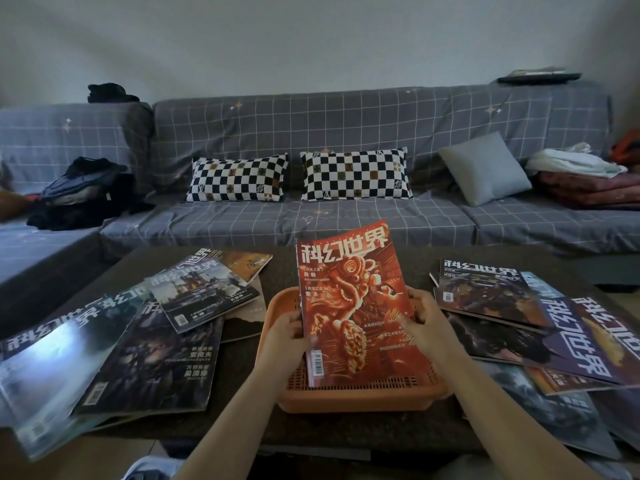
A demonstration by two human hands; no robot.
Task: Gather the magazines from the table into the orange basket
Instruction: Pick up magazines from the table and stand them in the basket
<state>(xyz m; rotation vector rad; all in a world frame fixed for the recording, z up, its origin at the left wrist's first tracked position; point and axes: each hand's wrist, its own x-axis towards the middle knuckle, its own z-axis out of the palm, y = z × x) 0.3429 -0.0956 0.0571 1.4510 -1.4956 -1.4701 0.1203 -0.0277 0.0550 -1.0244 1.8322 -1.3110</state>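
A red magazine point(353, 299) stands tilted over the orange basket point(363, 396), its lower edge down inside the basket. My left hand point(289, 336) grips its left edge with the thumb on the cover. My right hand point(424, 318) holds the right edge, fingers curled round it. Several dark magazines point(156, 355) lie overlapped on the table to the left of the basket. Several more magazines point(512, 303) lie in a loose pile to the right.
The dark low table point(242, 362) stands in front of a grey checked sofa point(346, 216). On the sofa are two black-and-white cushions point(239, 180), a grey cushion point(485, 168), dark clothes at left and folded blankets at right.
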